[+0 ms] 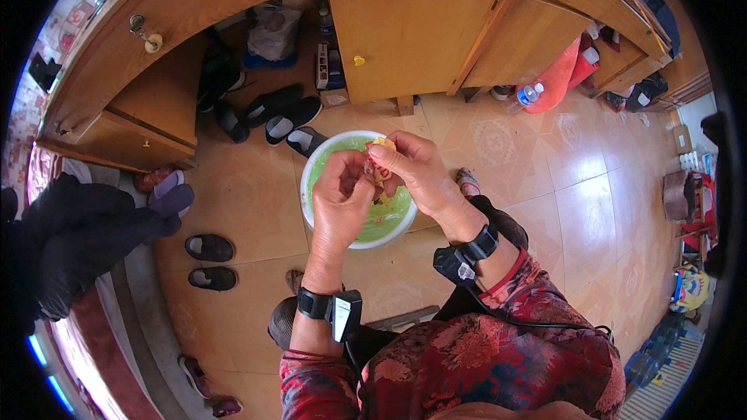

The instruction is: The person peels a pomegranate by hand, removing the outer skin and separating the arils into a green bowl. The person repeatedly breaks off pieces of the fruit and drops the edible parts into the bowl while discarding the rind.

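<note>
Both hands meet over a round white-rimmed bin [307, 201] with a shiny green lining. Between the fingertips is a small, crumpled clear wrapper with red printing [381, 171]. Something yellow [383, 143], perhaps food, pokes out at its upper end. My left hand [345, 192] pinches the wrapper's lower left side. On the other side, my right hand [417, 169] grips its upper part with thumb and fingers. More yellow bits [382, 198] show just below the hands; whether they hang from the wrapper or lie in the bin, I cannot tell.
Wooden cabinets [408, 35] stand ahead, with black shoes [292, 116] beneath the left part. A plastic bottle [524, 98] and a red bag [557, 79] are at the right cabinet. Dark slippers [211, 262] lie left on the tiled floor [251, 210]. A person's dark-clothed legs [99, 216] are at far left.
</note>
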Motion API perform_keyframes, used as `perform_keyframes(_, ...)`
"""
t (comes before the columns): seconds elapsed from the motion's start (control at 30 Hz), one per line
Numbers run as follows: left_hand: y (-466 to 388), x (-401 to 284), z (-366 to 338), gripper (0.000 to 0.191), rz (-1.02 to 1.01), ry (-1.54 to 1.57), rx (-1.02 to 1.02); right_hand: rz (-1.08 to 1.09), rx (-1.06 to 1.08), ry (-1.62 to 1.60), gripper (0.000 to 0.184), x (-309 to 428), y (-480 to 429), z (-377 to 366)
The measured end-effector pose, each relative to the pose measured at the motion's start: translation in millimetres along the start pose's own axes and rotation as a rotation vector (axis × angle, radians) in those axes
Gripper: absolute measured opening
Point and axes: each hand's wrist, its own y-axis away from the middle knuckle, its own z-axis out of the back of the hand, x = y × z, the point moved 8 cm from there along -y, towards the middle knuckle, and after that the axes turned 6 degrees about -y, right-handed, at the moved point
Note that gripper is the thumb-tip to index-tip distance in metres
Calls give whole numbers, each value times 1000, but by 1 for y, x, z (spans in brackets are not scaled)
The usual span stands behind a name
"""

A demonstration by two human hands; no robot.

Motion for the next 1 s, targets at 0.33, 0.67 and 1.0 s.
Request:
perform_keyframes(0.33, -3, 3, -2, 11, 23, -51, 1, -21, -25, -14, 26, -2, -1, 3)
perform_keyframes(0.67, -1, 15, 11, 6, 185, 363, -33, -31, -34, -202, 26, -4, -4, -2)
perform_keyframes(1.0, -3, 9, 6, 7, 214, 765, 66, -42, -14, -416, 25, 10, -3, -1)
